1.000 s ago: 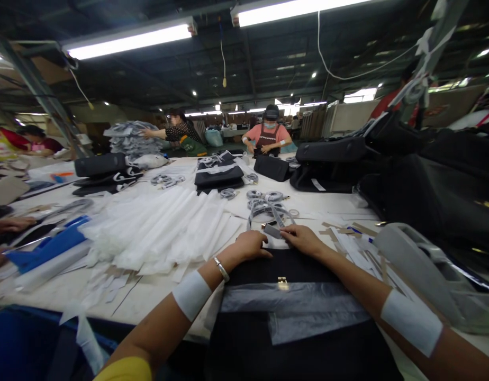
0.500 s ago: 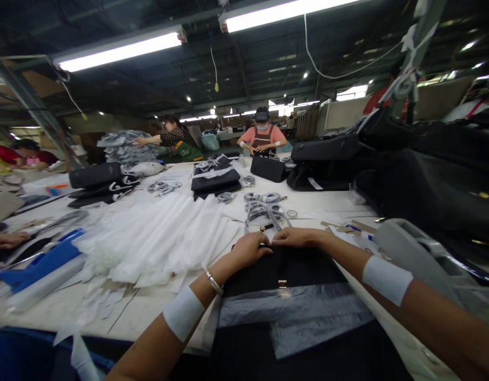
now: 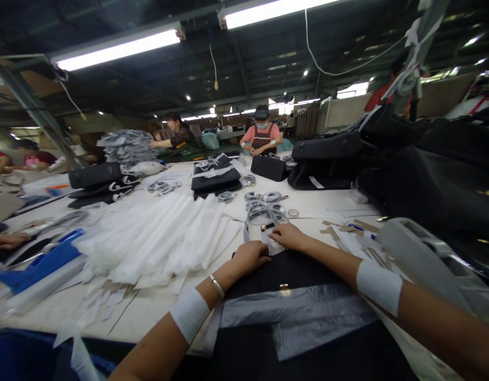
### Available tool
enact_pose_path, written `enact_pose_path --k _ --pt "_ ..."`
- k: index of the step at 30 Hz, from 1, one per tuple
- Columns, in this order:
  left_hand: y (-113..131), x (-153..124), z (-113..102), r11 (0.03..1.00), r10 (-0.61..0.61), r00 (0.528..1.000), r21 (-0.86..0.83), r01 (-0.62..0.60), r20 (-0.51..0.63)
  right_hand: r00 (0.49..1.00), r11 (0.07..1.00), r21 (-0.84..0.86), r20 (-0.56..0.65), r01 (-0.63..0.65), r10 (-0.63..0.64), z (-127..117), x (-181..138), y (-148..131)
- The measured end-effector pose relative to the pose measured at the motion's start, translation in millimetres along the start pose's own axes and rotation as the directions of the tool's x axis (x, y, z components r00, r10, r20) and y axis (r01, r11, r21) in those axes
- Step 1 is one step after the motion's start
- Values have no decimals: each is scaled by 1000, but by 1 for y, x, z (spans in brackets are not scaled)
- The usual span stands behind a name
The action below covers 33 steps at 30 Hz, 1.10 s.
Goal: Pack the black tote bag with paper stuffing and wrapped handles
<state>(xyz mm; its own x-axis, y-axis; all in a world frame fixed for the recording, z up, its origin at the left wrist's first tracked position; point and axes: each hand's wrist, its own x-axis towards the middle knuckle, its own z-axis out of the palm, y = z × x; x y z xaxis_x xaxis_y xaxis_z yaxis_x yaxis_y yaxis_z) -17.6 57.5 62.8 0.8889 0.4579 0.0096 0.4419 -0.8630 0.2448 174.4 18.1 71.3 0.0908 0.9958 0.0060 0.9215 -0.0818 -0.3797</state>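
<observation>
A black bag (image 3: pixel 292 272) with a small gold clasp (image 3: pixel 284 288) lies on the white table (image 3: pixel 149 301) right in front of me, partly covered by a grey plastic sheet (image 3: pixel 304 317). My left hand (image 3: pixel 250 254) rests curled on the bag's far left edge. My right hand (image 3: pixel 288 235) reaches just past the bag's far edge, fingers pinched at a grey strap (image 3: pixel 264 214) with a gold end. What the pinch holds is too small to name for sure.
A heap of white wrapping sheets (image 3: pixel 161 238) lies to the left, blue tools (image 3: pixel 42 262) beyond it. Coiled grey straps (image 3: pixel 264 198) and black bags (image 3: pixel 216 177) sit further back. Large black bags (image 3: pixel 427 174) and a grey tape dispenser (image 3: pixel 423 254) stand to the right. Several other people work across the table.
My right hand has moved forward off the bag's edge towards the grey strap. My left hand has slid slightly back and left on the bag.
</observation>
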Motion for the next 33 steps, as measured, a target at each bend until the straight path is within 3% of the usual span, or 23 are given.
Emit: enact_pose_path --k 4,9,12,17,23,25,28,33 --pt "13 -1 -6 985 83 992 157 -68 -92 989 991 35 80 -126 123 14 21 -6" --pt "38 -11 -22 980 10 991 195 -37 136 968 961 159 153 -224 200 20 36 -18" --pt "51 -25 -28 988 21 980 144 -50 195 968 916 322 158 -239 197 20 32 -23" --pt "59 -43 -13 992 19 991 120 -35 130 988 736 661 129 -146 80 10 4 -23" --pt "57 -49 -9 999 40 998 32 -42 56 994 518 853 2 56 -111 -21 -37 -14" --pt "56 -50 -12 999 41 998 10 -41 47 973 543 824 -41 161 -226 -30 -47 -8" --pt "55 -51 -12 999 42 998 -9 -41 39 942 708 650 -37 275 -333 -33 -58 -2" --pt "53 -51 -9 998 51 998 -22 -50 24 967 881 399 -129 253 -219 -29 -73 -14"
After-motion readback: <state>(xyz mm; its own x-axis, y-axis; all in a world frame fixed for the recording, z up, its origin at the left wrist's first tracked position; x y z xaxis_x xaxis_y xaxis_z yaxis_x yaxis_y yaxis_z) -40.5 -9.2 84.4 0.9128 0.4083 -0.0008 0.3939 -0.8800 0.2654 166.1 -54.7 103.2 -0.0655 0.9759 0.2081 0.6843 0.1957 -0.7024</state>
